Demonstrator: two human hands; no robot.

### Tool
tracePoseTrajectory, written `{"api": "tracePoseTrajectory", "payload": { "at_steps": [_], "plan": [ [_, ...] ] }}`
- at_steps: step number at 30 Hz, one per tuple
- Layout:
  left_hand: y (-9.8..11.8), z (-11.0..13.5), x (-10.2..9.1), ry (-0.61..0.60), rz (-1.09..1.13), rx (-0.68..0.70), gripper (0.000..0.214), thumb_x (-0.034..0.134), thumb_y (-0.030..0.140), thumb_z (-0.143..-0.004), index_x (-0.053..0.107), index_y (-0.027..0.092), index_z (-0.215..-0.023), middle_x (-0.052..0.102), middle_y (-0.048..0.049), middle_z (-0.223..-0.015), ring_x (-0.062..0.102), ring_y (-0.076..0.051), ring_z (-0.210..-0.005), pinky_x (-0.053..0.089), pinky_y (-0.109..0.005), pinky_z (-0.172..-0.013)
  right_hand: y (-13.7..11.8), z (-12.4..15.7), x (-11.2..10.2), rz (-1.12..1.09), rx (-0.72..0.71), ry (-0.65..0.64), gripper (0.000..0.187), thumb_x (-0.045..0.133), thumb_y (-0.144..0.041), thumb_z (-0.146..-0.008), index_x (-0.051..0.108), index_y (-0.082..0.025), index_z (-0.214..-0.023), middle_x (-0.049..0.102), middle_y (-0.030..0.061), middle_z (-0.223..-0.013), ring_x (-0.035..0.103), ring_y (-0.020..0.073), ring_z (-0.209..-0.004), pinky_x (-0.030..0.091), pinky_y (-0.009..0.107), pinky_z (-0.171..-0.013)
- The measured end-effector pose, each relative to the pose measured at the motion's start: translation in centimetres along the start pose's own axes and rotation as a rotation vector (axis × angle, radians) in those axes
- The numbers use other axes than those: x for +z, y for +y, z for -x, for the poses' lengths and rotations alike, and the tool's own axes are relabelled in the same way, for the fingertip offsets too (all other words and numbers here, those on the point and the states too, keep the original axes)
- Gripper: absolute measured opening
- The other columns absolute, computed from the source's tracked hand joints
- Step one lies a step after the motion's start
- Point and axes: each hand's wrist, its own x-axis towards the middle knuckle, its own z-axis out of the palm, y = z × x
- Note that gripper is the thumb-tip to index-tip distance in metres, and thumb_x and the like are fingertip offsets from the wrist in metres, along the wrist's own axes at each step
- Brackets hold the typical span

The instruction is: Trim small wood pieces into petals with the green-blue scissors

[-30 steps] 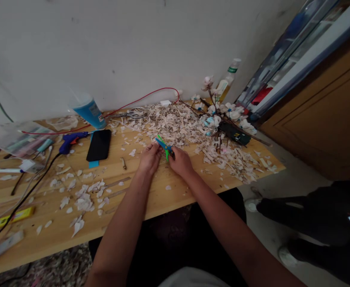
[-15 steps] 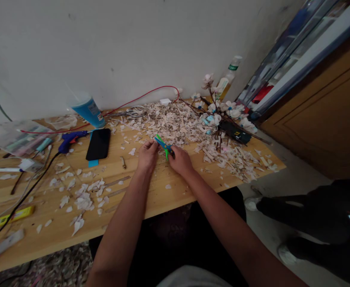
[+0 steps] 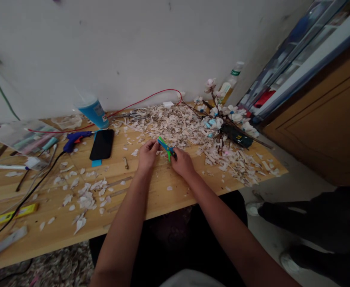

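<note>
My right hand [image 3: 182,160] is closed round the handles of blue and green scissors [image 3: 164,145], whose blades point away and to the left. Close by the blade tips, my left hand [image 3: 147,153] has its fingers pinched together; what they hold is too small to make out. Both hands are low over the wooden table [image 3: 151,203]. Just beyond them spreads a heap of pale, petal-like scraps [image 3: 175,121].
Flower-bearing branches [image 3: 222,115] and a bottle [image 3: 231,83] stand at the right. On the left are a blue cup [image 3: 93,113], a phone [image 3: 102,144], a glue gun [image 3: 76,139] with its cord, and loose petals [image 3: 86,199]. A person's dark-clothed legs [image 3: 300,215] show at the right.
The view has shifted slightly, so everything sits a little lower and to the right. The scissor blades look closer together; both hands keep about the same place over the table.
</note>
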Motion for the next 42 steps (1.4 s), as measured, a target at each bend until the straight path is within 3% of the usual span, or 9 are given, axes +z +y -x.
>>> {"api": "tracePoseTrajectory", "payload": {
  "at_steps": [9,13,19,26,36,42],
  "plan": [
    [0.2,0.1,-0.3,-0.026,-0.111,0.04,0.007,0.074,0.024,-0.075,0.075,0.019,-0.08,0.066,-0.0014,-0.068,0.055,-0.014,-0.063,0.041,-0.024,-0.063,-0.2,0.0,-0.2,-0.013,-0.009,-0.001,0.012,0.052,-0.023,-0.086,0.059,-0.02,-0.095,0.066,0.0072,-0.089,0.058,0.0214,-0.082,0.038,0.031,-0.073],
    [0.5,0.1,-0.8,-0.036,-0.26,0.128,0.009,0.071,0.022,-0.078,0.075,0.02,-0.086,0.069,-0.0032,-0.077,0.057,-0.016,-0.071,0.042,-0.025,-0.069,-0.3,0.0,-0.2,-0.01,-0.013,-0.012,0.012,0.052,-0.021,-0.086,0.059,-0.02,-0.095,0.066,0.007,-0.089,0.058,0.021,-0.083,0.038,0.03,-0.074],
    [1.6,0.4,-0.8,-0.081,-0.66,0.319,0.016,0.051,0.017,-0.089,0.066,0.02,-0.088,0.065,-0.0041,-0.084,0.059,-0.018,-0.082,0.045,-0.03,-0.079,-0.5,0.1,-0.2,0.04,-0.033,0.01,0.008,0.052,-0.023,-0.087,0.058,-0.02,-0.091,0.065,0.0058,-0.084,0.057,0.0206,-0.08,0.036,0.031,-0.072],
    [1.4,0.3,-0.8,-0.106,-0.748,0.406,0.018,0.047,0.01,-0.087,0.061,0.02,-0.083,0.062,-0.0046,-0.083,0.057,-0.018,-0.082,0.045,-0.03,-0.077,-0.5,0.2,-0.1,0.071,-0.043,0.023,0.01,0.052,-0.022,-0.086,0.058,-0.018,-0.093,0.065,0.0073,-0.088,0.057,0.0217,-0.083,0.036,0.032,-0.073],
    [1.2,0.3,-0.8,-0.113,-0.689,0.364,0.016,0.05,0.014,-0.087,0.06,0.02,-0.077,0.061,-0.0038,-0.079,0.056,-0.017,-0.08,0.043,-0.029,-0.076,-0.6,0.3,-0.2,0.083,0.004,0.033,0.011,0.052,-0.022,-0.087,0.061,-0.019,-0.093,0.067,0.0077,-0.087,0.057,0.0207,-0.078,0.034,0.031,-0.069],
    [0.5,-0.1,-0.7,-0.102,-0.378,0.121,0.019,0.054,0.033,-0.089,0.063,0.02,-0.078,0.061,-0.0012,-0.071,0.057,-0.015,-0.07,0.046,-0.028,-0.071,-0.4,0.5,-0.4,0.025,0.087,0.072,0.013,0.048,-0.023,-0.088,0.061,-0.02,-0.089,0.068,0.0068,-0.084,0.057,0.0201,-0.073,0.033,0.03,-0.065]
  ]
}}
